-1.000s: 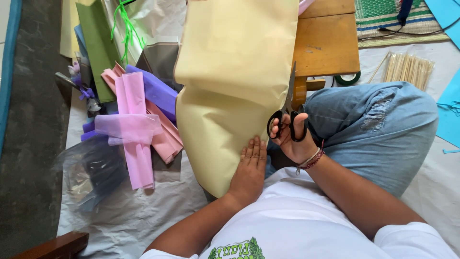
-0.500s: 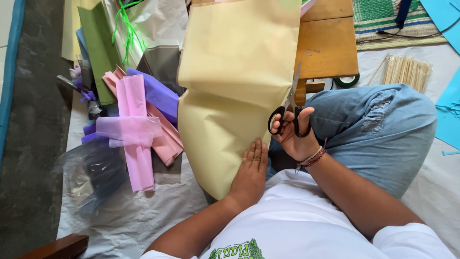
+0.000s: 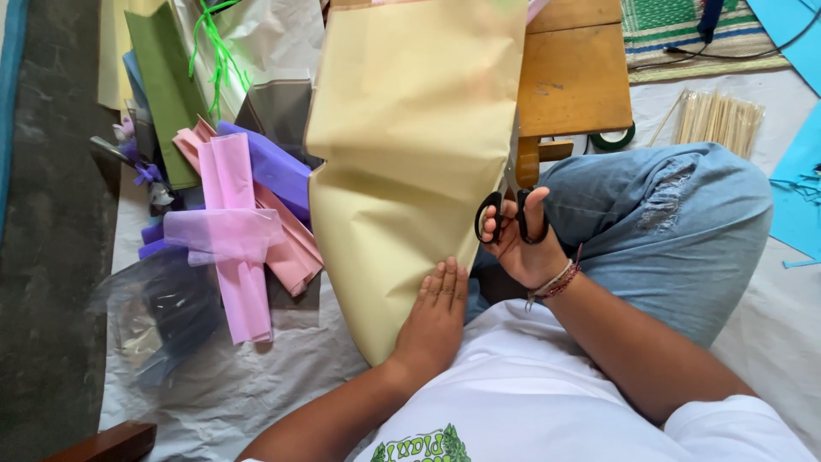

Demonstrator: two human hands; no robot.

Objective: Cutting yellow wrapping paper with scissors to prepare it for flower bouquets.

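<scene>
scissors [image 3: 511, 201] sit higher along the tan paper [image 3: 410, 145] – hands unchanged

Pink tissue paper [image 3: 229, 224] lies over purple sheets [image 3: 272, 162], with wooden sticks [image 3: 717, 118] near a wooden stool [image 3: 575, 79].
</scene>
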